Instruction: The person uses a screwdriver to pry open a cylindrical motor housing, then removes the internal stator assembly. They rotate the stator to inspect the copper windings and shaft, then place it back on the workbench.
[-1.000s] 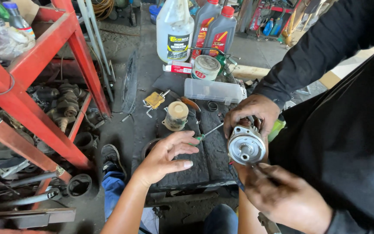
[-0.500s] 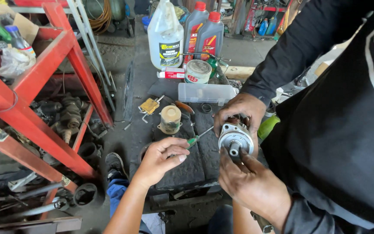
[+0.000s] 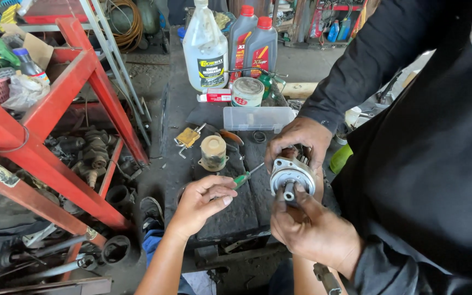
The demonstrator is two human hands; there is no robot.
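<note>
1. The left grip (image 3: pixel 200 202) is curling its fingers together around a green-handled screwdriver (image 3: pixel 242 178), pinching the handle against the palm. The thin shaft is pointing toward 2 o'clock.
2. The screwdriver tip is sitting just beside a round silver motor housing (image 3: pixel 289 173), which is at 3 o'clock from the left grip and held above the dark counter (image 3: pixel 230 218).
3. A co-worker in black sleeves is holding that housing with both hands. One co-worker hand (image 3: pixel 299 143) is wrapping it from 12 o'clock, and the other co-worker hand (image 3: pixel 312 229) is pressing fingers on its centre shaft from 6 o'clock.
4. The person's right forearm (image 3: pixel 304 276) is rising at 6 o'clock. The right grip is lying hidden behind the co-worker's lower hand, so I cannot tell how it is set.
5. At 12 o'clock from the left grip, a cream cylindrical part (image 3: pixel 213 152) is standing on the counter. A clear plastic box (image 3: pixel 258 118), a round tin (image 3: pixel 247 91) and a white jug (image 3: pixel 205 52) are standing farther off.
6. A red steel rack (image 3: pixel 55 109) is standing at 9 o'clock.
</note>
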